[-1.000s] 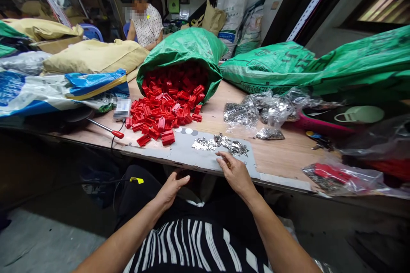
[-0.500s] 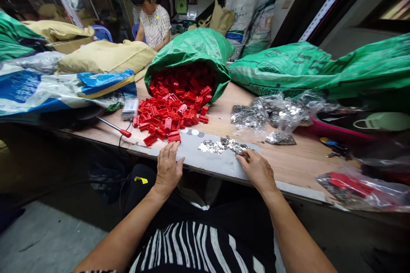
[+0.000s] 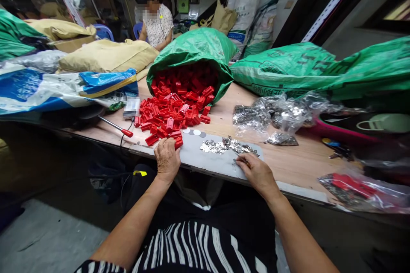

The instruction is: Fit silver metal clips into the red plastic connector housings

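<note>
My left hand lies at the near edge of a heap of red plastic parts, with its fingers curled over one red part. The heap spills from an open green sack onto the wooden table. My right hand rests on a grey mat, its fingertips pinched on a small metal piece at the near edge of a scatter of shiny metal pieces.
Clear bags of metal pieces lie right of the mat. Another green sack lies behind them, and a bag with red parts is at the right front. A red-handled tool and blue-white sacks lie left. Another person sits far behind.
My left hand came up from below the table edge to the red heap and closed on a part. My right hand slid slightly right along the mat.
</note>
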The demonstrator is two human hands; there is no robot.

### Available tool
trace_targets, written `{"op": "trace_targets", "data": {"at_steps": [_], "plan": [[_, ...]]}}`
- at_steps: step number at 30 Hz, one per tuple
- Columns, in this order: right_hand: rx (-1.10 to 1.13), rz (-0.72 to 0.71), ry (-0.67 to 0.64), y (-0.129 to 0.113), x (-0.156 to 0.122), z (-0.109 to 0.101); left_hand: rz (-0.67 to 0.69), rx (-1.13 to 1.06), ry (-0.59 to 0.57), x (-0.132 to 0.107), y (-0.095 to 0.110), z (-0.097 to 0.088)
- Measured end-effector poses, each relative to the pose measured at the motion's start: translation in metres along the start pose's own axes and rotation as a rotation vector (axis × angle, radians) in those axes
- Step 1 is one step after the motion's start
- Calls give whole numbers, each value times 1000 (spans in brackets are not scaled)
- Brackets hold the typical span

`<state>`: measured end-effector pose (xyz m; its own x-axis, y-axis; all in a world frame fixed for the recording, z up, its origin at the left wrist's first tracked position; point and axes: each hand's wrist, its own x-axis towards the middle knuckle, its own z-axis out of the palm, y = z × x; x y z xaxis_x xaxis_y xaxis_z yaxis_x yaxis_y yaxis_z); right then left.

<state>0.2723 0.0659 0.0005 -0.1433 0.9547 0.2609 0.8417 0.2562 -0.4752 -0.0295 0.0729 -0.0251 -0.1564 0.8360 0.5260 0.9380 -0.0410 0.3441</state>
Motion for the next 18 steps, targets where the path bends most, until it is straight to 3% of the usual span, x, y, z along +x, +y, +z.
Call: {"op": "trace_targets", "data": {"at_steps": [5, 8, 10, 14, 16, 18], "plan": [[75, 18, -71, 5, -6, -10, -37, -169, 56, -1, -2, -3], [83, 38, -33, 7, -5, -12, -133, -502, 41, -7, 13, -13], [72, 24, -33, 5, -3, -11, -267, -869, -95, -13, 28, -24], [-30, -31, -59, -4, 3, -5, -676, -1662, -645, -20, 51, -46], [-110, -58, -69, -7, 6, -3, -816, -1858, -778, -21, 56, -53], [-181, -75, -74, -8, 9, -2, -907, -1964, -807, -22, 56, -57]]}}
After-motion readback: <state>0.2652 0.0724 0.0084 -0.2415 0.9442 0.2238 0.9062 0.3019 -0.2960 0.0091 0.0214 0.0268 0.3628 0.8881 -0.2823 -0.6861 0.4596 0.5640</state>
